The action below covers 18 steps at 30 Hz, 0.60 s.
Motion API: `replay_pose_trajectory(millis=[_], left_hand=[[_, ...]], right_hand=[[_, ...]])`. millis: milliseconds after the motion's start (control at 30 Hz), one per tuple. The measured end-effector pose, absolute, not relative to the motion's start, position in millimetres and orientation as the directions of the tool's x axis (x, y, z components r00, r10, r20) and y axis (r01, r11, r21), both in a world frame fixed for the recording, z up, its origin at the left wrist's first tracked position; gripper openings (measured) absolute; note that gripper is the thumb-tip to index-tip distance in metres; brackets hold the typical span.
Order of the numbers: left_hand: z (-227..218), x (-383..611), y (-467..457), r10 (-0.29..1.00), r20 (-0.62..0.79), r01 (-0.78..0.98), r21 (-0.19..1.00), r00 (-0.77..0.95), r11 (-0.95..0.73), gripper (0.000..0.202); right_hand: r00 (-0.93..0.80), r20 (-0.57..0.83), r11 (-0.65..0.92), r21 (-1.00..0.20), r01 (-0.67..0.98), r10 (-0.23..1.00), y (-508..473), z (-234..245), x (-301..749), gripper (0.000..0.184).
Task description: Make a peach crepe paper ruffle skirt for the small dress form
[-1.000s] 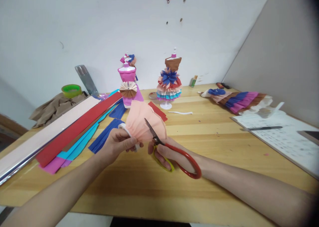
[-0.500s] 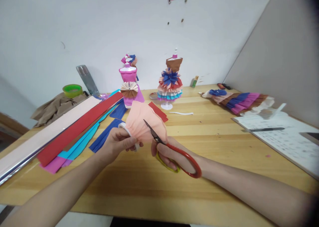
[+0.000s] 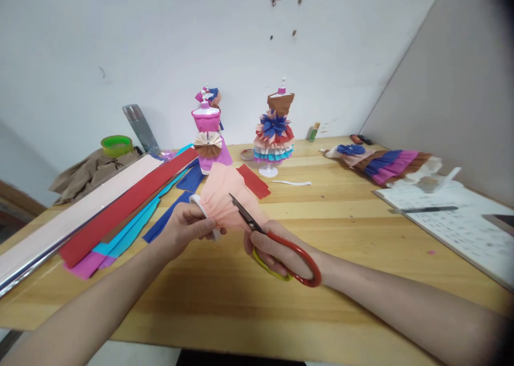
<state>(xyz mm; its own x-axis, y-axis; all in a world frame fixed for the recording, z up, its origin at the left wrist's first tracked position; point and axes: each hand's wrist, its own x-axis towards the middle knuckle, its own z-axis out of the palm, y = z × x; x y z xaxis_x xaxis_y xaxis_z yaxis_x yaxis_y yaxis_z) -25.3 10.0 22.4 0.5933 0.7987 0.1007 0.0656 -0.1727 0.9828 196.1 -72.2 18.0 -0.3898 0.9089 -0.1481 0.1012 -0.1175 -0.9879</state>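
Tabletop (image 3: 361, 226) below, left hand (image 3: 187, 226) holds peach paper (image 3: 225, 189), right hand (image 3: 275, 244) scissors (image 3: 252, 224)

From here I take this for a craft workspace, given the wooden worktop (image 3: 341, 221) by a wall (image 3: 180, 39), the scissors (image 3: 252, 223), tape (image 3: 116, 151), coloured strips (image 3: 132, 205) and paper-frilled dress forms (image 3: 273, 127).

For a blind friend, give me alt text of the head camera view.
The left hand holds gathered peach crepe paper and a white ring-shaped roll; the right hand holds dark scissors with red and yellow handles in front of the paper. Behind, dress forms in colourful outfits stand on a pale wooden table.
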Motion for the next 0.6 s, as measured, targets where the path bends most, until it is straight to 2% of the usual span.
replay_pose_trajectory(millis=[167, 333, 600], left_hand=[[27.1, -27.5, 10.9, 0.776, 0.103, 0.071, 0.980, 0.622, -0.187, 0.040], [24.9, -27.3, 13.2, 0.768, 0.106, 0.043, 0.984, 0.632, -0.171, 0.038], [23.9, -18.3, 4.3, 0.768, 0.109, -0.157, 0.988, 0.631, -0.011, 0.033]], right_hand=[[-0.443, -0.018, 0.023, -0.996, 0.087, 0.896, -71.1, 10.8, 199.6, 0.035], [-0.456, 0.016, 0.067, -0.993, 0.097, 0.890, -71.5, 11.0, 199.3, 0.035], [-0.354, -0.129, -0.030, -0.962, 0.272, 0.926, -70.2, 22.1, 195.9, 0.019]])
